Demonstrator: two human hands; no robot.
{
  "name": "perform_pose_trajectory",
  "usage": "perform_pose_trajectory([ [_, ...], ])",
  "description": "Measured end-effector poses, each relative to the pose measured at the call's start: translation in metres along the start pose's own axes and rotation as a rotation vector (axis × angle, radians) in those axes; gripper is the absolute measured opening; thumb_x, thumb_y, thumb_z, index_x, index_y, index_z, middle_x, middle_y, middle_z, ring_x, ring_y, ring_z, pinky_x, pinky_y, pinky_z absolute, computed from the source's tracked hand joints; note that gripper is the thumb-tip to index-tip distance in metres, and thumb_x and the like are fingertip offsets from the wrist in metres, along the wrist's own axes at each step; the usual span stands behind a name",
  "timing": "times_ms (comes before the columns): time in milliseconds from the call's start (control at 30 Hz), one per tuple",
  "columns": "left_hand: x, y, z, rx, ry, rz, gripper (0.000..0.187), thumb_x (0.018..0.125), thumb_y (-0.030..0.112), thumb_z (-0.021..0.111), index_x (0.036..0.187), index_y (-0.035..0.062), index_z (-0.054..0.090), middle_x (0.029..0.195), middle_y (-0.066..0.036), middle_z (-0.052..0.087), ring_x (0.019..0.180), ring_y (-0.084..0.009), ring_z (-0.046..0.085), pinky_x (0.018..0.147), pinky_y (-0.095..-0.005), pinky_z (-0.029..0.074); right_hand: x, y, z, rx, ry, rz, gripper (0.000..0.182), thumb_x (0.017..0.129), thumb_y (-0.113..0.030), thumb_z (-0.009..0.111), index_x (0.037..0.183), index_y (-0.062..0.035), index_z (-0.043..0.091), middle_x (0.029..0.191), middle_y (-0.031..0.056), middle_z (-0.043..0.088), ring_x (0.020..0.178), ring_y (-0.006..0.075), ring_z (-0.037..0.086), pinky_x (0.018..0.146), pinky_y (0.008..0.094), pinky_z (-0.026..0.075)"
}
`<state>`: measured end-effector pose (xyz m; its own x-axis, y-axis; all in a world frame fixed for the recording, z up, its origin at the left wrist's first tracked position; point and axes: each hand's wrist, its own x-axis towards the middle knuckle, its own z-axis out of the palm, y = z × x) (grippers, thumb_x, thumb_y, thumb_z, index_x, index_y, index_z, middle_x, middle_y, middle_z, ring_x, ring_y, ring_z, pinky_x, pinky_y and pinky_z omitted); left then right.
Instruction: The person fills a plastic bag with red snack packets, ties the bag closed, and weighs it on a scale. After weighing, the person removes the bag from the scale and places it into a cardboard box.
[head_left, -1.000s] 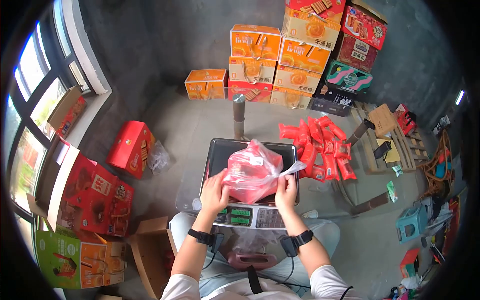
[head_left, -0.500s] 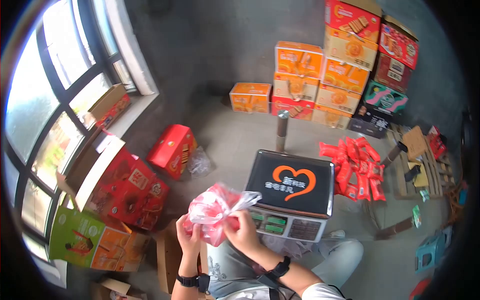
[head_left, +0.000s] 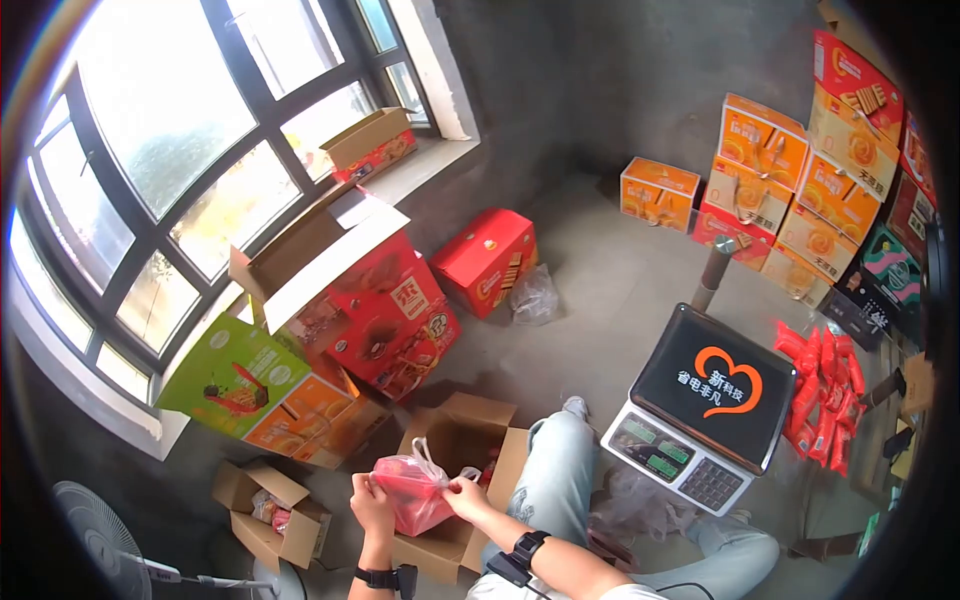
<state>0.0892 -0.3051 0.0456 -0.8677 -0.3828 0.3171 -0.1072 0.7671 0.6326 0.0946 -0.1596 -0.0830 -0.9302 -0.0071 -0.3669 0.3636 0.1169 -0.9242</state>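
A knotted clear plastic bag [head_left: 415, 510] with red contents hangs between my hands, its loose handles sticking up. My left hand [head_left: 372, 503] is closed on the bag's left side. At the gathered neck, my right hand [head_left: 466, 499] pinches the plastic. Below and behind the bag stands an open cardboard box [head_left: 455, 420], with some red things partly visible inside. To the right of my hands is a digital weighing scale [head_left: 652, 450], its black plate bearing an orange heart.
Red packets [head_left: 822, 395] lie piled right of the scale. A smaller open carton [head_left: 270, 525] holds bagged things, near a fan [head_left: 95, 530]. A large red box [head_left: 385, 315] and a green box [head_left: 232, 375] stand by the window. Orange boxes [head_left: 760, 150] are stacked at the back.
My view has turned left, and both hands have carried the plastic bag from beside the scale to over the open cardboard box. The bag's handles now stand up.
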Motion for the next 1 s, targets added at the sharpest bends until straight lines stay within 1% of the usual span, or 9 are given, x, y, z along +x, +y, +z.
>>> perform_pose_trajectory([
  [200, 0.014, -0.04, 0.015, 0.025, -0.027, -0.15, 0.02, 0.097, 0.018, 0.052, 0.088, 0.0003, 0.053, 0.078, -0.023, 0.064, 0.07, -0.0385, 0.063, 0.064, -0.0427, 0.049, -0.011, 0.049, -0.03, 0.286, 0.041, 0.097, 0.019, 0.092, -0.027, 0.065, 0.092, -0.0082, 0.061, 0.083, -0.0003, 0.061, 0.078, 0.0106, 0.054, 0.073, 0.0279, 0.046],
  [267, 0.021, -0.112, 0.043, 0.045, 0.014, -0.142, 0.02, 0.096, 0.017, 0.053, 0.087, -0.0015, 0.053, 0.081, -0.021, 0.065, 0.069, -0.0344, 0.062, 0.068, -0.0419, 0.049, -0.009, 0.051, -0.03, 0.304, 0.024, 0.016, 0.018, 0.093, -0.026, 0.064, 0.091, -0.0087, 0.059, 0.082, -0.0001, 0.059, 0.077, 0.0107, 0.052, 0.072, 0.0279, 0.045],
  [333, 0.025, -0.185, 0.072, -0.075, -0.009, -0.384, 0.02, 0.095, 0.017, 0.054, 0.089, -0.0014, 0.055, 0.079, -0.016, 0.064, 0.067, -0.0269, 0.062, 0.062, -0.041, 0.049, -0.007, 0.057, -0.025, 0.289, 0.031, 0.016, 0.019, 0.094, -0.027, 0.063, 0.09, -0.0086, 0.059, 0.082, 0.0007, 0.059, 0.077, 0.011, 0.052, 0.072, 0.0282, 0.045],
  [400, 0.019, -0.155, 0.065, -0.398, -0.139, -0.831, 0.02, 0.096, 0.018, 0.053, 0.091, -0.0004, 0.057, 0.078, -0.01, 0.061, 0.064, -0.02, 0.059, 0.052, -0.0371, 0.048, 0.0, 0.063, -0.021, 0.278, 0.041, 0.021, 0.02, 0.094, -0.027, 0.062, 0.089, -0.0084, 0.059, 0.081, 0.0015, 0.059, 0.077, 0.0113, 0.052, 0.072, 0.0285, 0.045],
  [500, 0.017, -0.14, 0.063, -0.448, -0.2, -0.762, 0.021, 0.096, 0.019, 0.052, 0.09, -0.0006, 0.056, 0.078, -0.011, 0.061, 0.064, -0.0206, 0.058, 0.057, -0.0378, 0.049, 0.009, 0.074, -0.018, 0.236, 0.081, 0.128, 0.024, 0.096, -0.029, 0.058, 0.088, -0.0071, 0.059, 0.079, 0.0017, 0.06, 0.074, 0.011, 0.054, 0.069, 0.0287, 0.046],
  [567, 0.017, -0.137, 0.064, -0.104, -0.243, -0.345, 0.023, 0.096, 0.02, 0.051, 0.091, -0.0016, 0.056, 0.079, -0.015, 0.062, 0.07, -0.0247, 0.06, 0.065, -0.0396, 0.05, 0.01, 0.073, -0.019, 0.341, -0.024, 0.154, 0.025, 0.095, -0.03, 0.058, 0.087, -0.0064, 0.059, 0.077, 0.0014, 0.06, 0.07, 0.0104, 0.053, 0.066, 0.0282, 0.046],
  [667, 0.021, -0.092, 0.048, -0.034, -0.225, -0.213, 0.023, 0.096, 0.02, 0.05, 0.092, -0.0022, 0.055, 0.081, -0.018, 0.062, 0.077, -0.029, 0.061, 0.073, -0.04, 0.048, 0.005, 0.067, -0.024, 0.459, -0.191, 0.172, 0.031, 0.094, -0.033, 0.06, 0.084, -0.0041, 0.062, 0.073, 0.0015, 0.063, 0.062, 0.0091, 0.054, 0.06, 0.0267, 0.046],
  [867, 0.031, -0.07, 0.022, 0.055, -0.208, -0.243, 0.022, 0.095, 0.02, 0.05, 0.093, -0.0011, 0.055, 0.085, -0.02, 0.063, 0.083, -0.0331, 0.062, 0.076, -0.0416, 0.048, 0.004, 0.075, -0.023, 0.118, -0.185, 0.05, 0.029, 0.091, -0.032, 0.063, 0.087, -0.0039, 0.067, 0.077, 0.0036, 0.067, 0.068, 0.0124, 0.06, 0.064, 0.0285, 0.048],
  [1000, 0.038, -0.029, -0.013, 0.05, -0.511, -0.371, 0.022, 0.095, 0.02, 0.05, 0.088, 0.0011, 0.059, 0.074, -0.011, 0.065, 0.066, -0.0209, 0.062, 0.062, -0.0356, 0.051, -0.003, 0.066, -0.026, 0.002, -0.028, 0.047, 0.034, 0.088, -0.037, 0.06, 0.095, -0.0041, 0.065, 0.089, 0.015, 0.07, 0.086, 0.0298, 0.067, 0.077, 0.0403, 0.051],
])
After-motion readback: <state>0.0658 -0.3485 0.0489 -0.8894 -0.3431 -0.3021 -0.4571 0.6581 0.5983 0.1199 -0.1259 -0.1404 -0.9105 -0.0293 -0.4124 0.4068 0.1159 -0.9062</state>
